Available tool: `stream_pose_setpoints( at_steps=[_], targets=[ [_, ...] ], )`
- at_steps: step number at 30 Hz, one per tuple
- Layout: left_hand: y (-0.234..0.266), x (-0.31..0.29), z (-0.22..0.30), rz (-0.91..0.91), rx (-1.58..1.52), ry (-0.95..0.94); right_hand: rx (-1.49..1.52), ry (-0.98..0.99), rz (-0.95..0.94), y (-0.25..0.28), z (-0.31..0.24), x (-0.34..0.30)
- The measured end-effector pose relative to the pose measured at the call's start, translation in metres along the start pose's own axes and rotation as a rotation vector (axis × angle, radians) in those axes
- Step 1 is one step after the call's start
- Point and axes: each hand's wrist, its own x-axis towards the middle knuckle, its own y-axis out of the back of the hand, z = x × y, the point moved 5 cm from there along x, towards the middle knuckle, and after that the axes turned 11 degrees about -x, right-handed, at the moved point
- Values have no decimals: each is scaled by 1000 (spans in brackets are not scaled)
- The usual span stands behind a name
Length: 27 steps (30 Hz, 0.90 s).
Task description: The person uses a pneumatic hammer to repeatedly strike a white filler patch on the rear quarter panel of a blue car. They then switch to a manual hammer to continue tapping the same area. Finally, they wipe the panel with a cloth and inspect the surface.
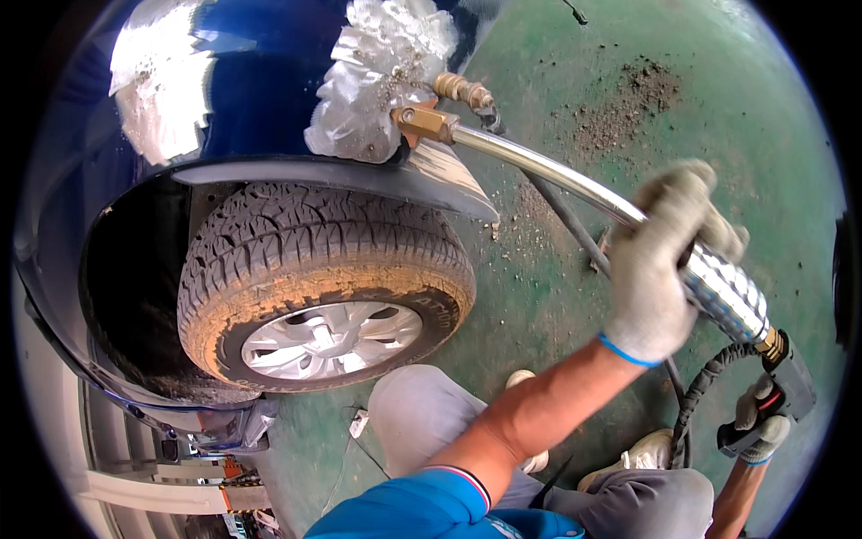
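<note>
A slide-hammer dent puller with a silver shaft [548,171] slants from a dark blue car body panel [260,90] down to the right. Its brass-coloured block head [426,123] is against the panel's edge beside a ground-bare silver patch [382,81]. My left hand [654,278], in a pale work glove, is closed round the tool where the shaft meets the knurled silver sliding weight [725,292]. At the lower right my gloved right hand [770,440] grips the black pistol handle [794,382], which has a red trigger; some of its fingers are hidden behind the handle.
Under the wheel arch stands a muddy tyre [328,242] with a silver rim [332,340]. A brass clamp [463,91] with a dark cable [575,225] sits by the panel edge. Another cable [705,377] loops from the handle. Dirt crumbs [628,103] lie on the green floor.
</note>
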Motion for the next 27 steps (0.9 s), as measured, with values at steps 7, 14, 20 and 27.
stream_pose_setpoints(
  at_steps=[7, 14, 20, 27],
  targets=[
    [1, -6, 13, -22, -69, -65, 21, 14, -78, 0, -3, 0],
    [1, -13, 23, 137, 163, -195, 20, 3, -135, 5, -3, 1],
    [-19, 5, 29, -96, -358, 70, -216, 206, 43, 16, -12, -13],
    [-24, -5, 41, -430, -497, 17, -227, 170, -17, 10, -35, -18]
  ],
)
